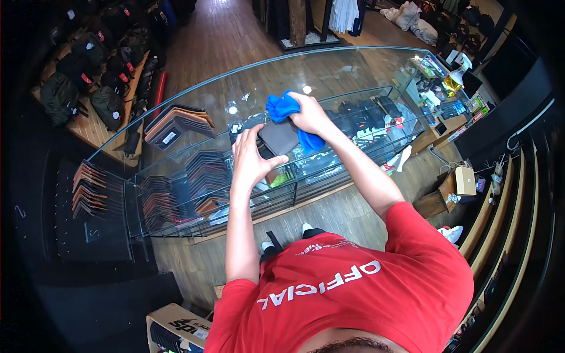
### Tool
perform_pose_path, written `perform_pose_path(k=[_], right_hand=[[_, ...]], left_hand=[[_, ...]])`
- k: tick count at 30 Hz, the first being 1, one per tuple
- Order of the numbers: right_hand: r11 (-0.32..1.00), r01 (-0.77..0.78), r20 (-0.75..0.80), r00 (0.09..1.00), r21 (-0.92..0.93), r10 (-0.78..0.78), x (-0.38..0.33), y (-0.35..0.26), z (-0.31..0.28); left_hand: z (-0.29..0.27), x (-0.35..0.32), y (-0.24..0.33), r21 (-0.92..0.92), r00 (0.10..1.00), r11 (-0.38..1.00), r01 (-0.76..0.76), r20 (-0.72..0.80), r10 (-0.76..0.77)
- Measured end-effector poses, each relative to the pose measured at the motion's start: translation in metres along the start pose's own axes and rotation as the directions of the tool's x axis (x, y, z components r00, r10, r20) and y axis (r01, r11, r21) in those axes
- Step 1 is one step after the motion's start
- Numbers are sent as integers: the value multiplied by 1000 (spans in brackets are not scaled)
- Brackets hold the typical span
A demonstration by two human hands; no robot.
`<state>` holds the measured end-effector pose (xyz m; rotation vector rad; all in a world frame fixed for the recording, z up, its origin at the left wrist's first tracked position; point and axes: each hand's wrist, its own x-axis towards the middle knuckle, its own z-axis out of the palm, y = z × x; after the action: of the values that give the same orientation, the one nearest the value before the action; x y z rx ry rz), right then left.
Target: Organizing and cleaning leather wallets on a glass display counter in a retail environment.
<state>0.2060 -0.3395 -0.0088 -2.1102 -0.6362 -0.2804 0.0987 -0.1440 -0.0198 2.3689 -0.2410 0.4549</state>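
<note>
A dark grey-brown wallet (278, 139) is over the glass display counter (247, 73), in front of me. My left hand (252, 157) grips its left side, fingers along the far edge and thumb stretched beneath the near edge. A crumpled blue cloth (282, 107) is bunched in my right hand (310, 116), which presses it against the wallet's upper right corner. Part of the cloth hangs down on the wallet's right side. The right fingertips are partly hidden in the cloth.
Overlapping wallets (179, 126) stand in a row left of my hands, with more wallet rows (206, 170) on the lower shelf. A yellow spray bottle (453, 81) stands at the counter's right end. Backpacks (62, 97) fill a wooden display at far left. A cardboard box (176, 326) is behind me.
</note>
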Motion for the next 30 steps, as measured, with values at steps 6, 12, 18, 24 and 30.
perform_pose_path(k=[6,12,18,24,30], right_hand=[[997,70,-89,994,-15,-71,-60,-10,-16],[620,-423,53,850,660,524,-116,26,-79],[168,-136,20,832,976,555,-139,72,-104],[163,-73,-26,845,984,533,-152,63,-121],[948,284,-334,916,145,-223,-113,-4,-93]], left_hand=[[4,-4,9,98,997,994,54,-57,-48],[-2,12,34,350,973,932,91,166,-157],[11,54,80,444,958,896,-32,268,-99],[18,71,60,395,937,919,12,317,-148],[16,46,84,201,996,979,45,66,-59]])
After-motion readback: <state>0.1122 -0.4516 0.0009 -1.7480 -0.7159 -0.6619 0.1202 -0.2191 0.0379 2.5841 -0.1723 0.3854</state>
